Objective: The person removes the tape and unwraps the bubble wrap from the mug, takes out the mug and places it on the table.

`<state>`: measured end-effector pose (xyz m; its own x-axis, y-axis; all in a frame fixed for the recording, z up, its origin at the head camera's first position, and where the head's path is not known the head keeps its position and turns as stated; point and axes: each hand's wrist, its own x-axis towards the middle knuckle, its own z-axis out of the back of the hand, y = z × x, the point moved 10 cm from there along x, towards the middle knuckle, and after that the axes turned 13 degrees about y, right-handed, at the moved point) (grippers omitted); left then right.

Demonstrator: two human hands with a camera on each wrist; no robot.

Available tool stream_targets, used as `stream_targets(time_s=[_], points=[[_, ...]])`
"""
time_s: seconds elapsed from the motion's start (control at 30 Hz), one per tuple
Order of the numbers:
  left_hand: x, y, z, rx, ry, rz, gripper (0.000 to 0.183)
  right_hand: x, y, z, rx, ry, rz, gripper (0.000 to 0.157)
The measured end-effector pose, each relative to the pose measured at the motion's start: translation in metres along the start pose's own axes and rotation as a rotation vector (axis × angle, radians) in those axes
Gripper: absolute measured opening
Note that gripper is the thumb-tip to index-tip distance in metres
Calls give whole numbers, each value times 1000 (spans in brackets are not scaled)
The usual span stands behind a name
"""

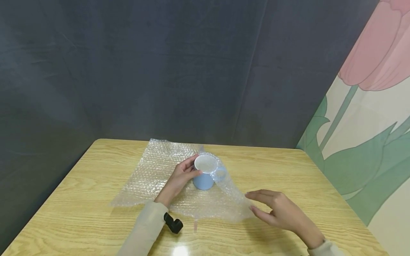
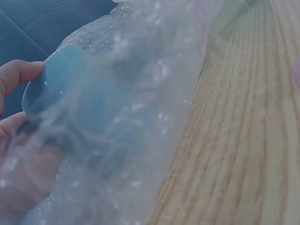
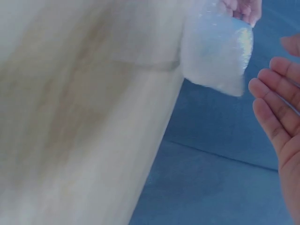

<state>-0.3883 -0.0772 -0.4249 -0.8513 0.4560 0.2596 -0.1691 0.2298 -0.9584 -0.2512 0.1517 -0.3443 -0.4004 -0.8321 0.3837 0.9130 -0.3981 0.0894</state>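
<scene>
A light blue mug (image 1: pixel 203 180) with a white inside stands upright on a sheet of bubble wrap (image 1: pixel 150 170). My left hand (image 1: pixel 178 177) grips the mug's left side near the rim, thumb in front and fingers behind. Part of the wrap passes over the handle on the right. Through the film in the left wrist view, the mug (image 2: pixel 89 98) looks blurred. Beside the wrap's right corner is my right hand (image 1: pixel 278 209), fingers extended. The right wrist view shows its fingers (image 3: pixel 276 112) apart from the wrap (image 3: pixel 215 56), with nothing between them and the thumb.
Underneath is a wood-grain table (image 1: pixel 80 199). A piece of tape (image 1: pixel 195 225) lies at the wrap's front edge. A black clip-like piece (image 1: pixel 173 224) sits at the left sleeve. Behind hangs a dark curtain (image 1: pixel 179 71); a flower-painted wall (image 1: pixel 368 142) is at the right.
</scene>
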Motion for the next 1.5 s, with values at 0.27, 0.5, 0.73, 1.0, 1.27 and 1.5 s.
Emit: stream_targets(time_s=[0.27, 0.5, 0.73, 1.0, 1.27, 1.5], points=[[1, 0, 1, -3, -11, 17, 64, 23, -5, 13, -21, -30, -53, 35], [0, -1, 0, -9, -8, 4, 65, 43, -8, 20, -52, -74, -88, 35], [1, 1, -1, -15, -1, -9, 67, 66, -7, 21, -79, -115, -89, 39], [1, 5, 0, 11, 1, -20, 73, 94, -16, -1, -39, -6, -159, 53], [1, 6, -2, 27, -14, -15, 73, 108, -21, -20, -59, 24, -182, 57], [2, 6, -1, 38, -25, -21, 73, 115, -20, -37, -113, 47, -184, 57]])
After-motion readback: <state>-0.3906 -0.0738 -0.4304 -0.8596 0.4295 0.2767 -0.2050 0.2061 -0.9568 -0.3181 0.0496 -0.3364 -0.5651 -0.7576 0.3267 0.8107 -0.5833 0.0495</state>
